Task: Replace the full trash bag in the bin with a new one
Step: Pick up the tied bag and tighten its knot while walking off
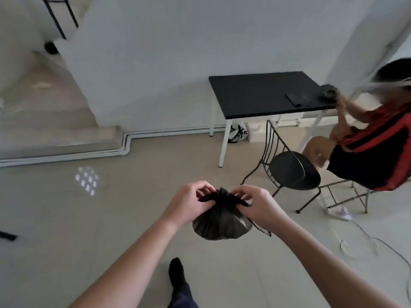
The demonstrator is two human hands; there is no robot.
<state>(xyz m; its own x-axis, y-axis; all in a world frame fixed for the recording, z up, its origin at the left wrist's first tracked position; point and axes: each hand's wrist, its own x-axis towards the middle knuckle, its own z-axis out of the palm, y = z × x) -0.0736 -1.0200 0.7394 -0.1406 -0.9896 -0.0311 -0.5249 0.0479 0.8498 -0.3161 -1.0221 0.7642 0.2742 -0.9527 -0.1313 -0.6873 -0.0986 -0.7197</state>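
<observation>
Nearest, at the bottom edge, one foot in a dark sock on the pale tiled floor, below two bare forearms reaching forward. Just beyond, left hand and right hand close together, fingers curled, each pinching the bunched neck of the black trash bag from its own side. Hanging between and under both hands, rounded and gathered shut at the top, with a thin black cord trailing from the neck past the right wrist. Cannot tell whether touching the floor or held just above it.

Off to the left edge, a short dark strip lying flat. To the right, loops of pale cable spread over the tiles. Further on, a patch of window light.

Then, standing between the hands and the table, a black wire chair, turned at an angle. Right beside it, a second person seated in a red-and-black striped top, partly cut off by the frame edge.

Behind those, a table with black top and white legs, a flat dark object near its right end. Underneath, against the wall, a white bag and a white box side by side.

Farthest, white pipes along the foot of the plain wall, and black frame legs at the upper left.
</observation>
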